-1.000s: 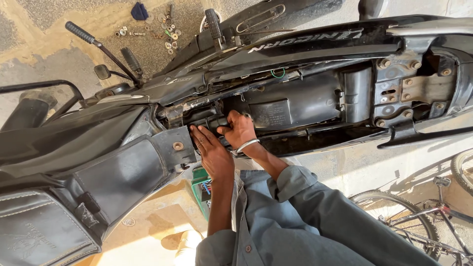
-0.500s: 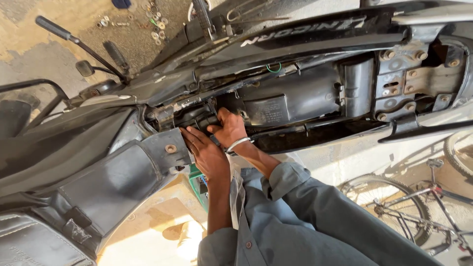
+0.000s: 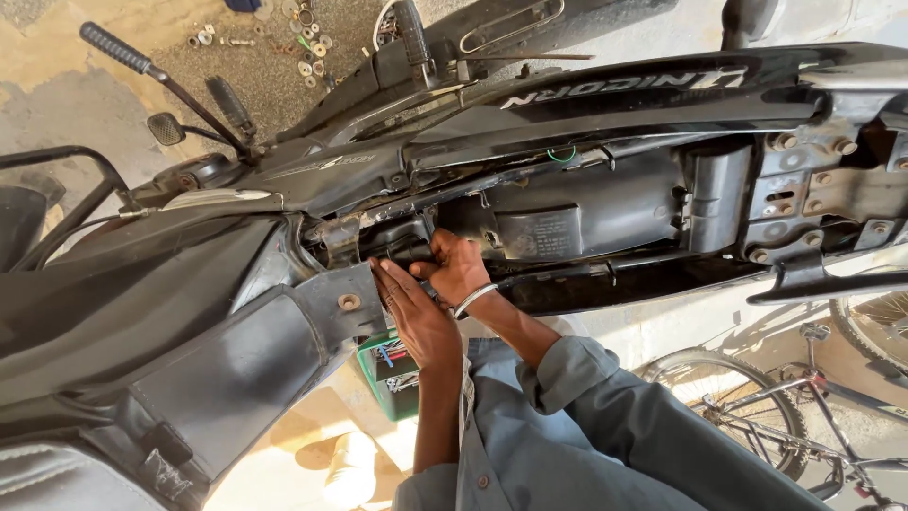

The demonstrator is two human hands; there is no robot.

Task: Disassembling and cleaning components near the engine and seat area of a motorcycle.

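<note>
The motorcycle bodywork is glossy black with white lettering on its side panel. The sleeve is grey-blue. A silver bangle circles one wrist. The box below is green. The ground is sandy tan.

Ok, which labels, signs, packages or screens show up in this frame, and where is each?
Lettering decal: on the motorcycle's black side panel, upper middle; long strip of pale letters.
Smaller decal: on the dark panel further left; faint grey script.
Moulded label plate: on the black box under the seat rail, right of the right hand; rectangular, dark.
No screens.
</note>
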